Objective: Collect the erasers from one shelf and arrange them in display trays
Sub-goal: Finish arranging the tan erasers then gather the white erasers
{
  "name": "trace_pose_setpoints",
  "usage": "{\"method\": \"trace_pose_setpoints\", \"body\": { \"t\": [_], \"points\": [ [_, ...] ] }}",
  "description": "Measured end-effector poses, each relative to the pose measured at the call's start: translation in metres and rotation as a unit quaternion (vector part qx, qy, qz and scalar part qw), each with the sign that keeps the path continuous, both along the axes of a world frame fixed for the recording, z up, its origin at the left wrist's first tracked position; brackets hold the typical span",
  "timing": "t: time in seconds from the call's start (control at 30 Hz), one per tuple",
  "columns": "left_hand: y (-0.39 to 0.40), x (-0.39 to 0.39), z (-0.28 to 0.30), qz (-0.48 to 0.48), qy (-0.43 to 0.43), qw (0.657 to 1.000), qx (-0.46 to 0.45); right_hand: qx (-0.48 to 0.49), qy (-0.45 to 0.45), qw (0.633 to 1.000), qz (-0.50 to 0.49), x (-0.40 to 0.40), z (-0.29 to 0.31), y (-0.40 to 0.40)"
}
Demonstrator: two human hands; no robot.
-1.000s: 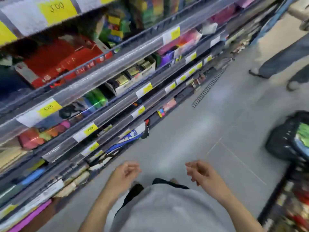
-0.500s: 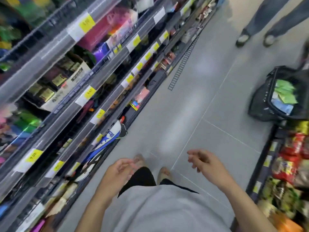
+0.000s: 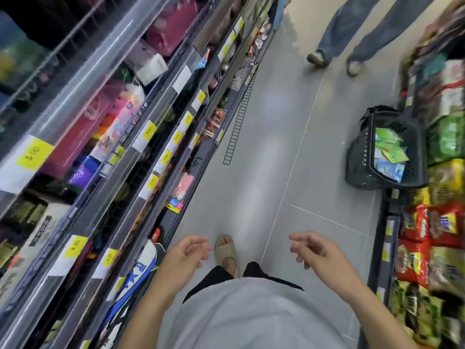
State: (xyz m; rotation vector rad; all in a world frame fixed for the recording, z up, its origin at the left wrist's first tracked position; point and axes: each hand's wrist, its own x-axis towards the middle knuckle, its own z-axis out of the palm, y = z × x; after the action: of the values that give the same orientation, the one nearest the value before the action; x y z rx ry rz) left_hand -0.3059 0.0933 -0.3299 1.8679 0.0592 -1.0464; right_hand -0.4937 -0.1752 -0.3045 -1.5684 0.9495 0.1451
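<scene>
Motion blur smears the shelf goods (image 3: 105,127) at left; no erasers can be made out. The passer-by's legs (image 3: 352,28) are cut off at the top edge.

the person wears a light grey top (image 3: 241,316) at the bottom centre of the frame, black trousers (image 3: 216,275), a beige open-toed sandal (image 3: 226,253), arms bare.

Open floor (image 3: 264,152) runs ahead between the stocked shelves (image 3: 141,137); a black basket (image 3: 364,157) and another person's legs (image 3: 352,34) narrow it on the right.
</scene>
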Motion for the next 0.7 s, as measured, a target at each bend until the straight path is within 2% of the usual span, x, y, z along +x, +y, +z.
{"method": "trace_pose_setpoints", "body": {
  "t": [0.33, 0.5, 0.7],
  "points": [
    [-0.133, 0.125, 0.017, -0.038, -0.016, 0.999, -0.016, 0.002, 0.027, 0.999, -0.041, 0.068, -0.005, -0.106],
    [-0.183, 0.153, 0.023, 0.007, -0.033, 0.999, 0.009, 0.011, 0.009, 0.999, 0.03, 0.139, -0.009, -0.178],
    [-0.218, 0.159, 0.043, 0.138, -0.041, 0.989, 0.014, 0.018, -0.03, 0.987, 0.159, 0.255, 0.009, -0.254]
  ]
}}
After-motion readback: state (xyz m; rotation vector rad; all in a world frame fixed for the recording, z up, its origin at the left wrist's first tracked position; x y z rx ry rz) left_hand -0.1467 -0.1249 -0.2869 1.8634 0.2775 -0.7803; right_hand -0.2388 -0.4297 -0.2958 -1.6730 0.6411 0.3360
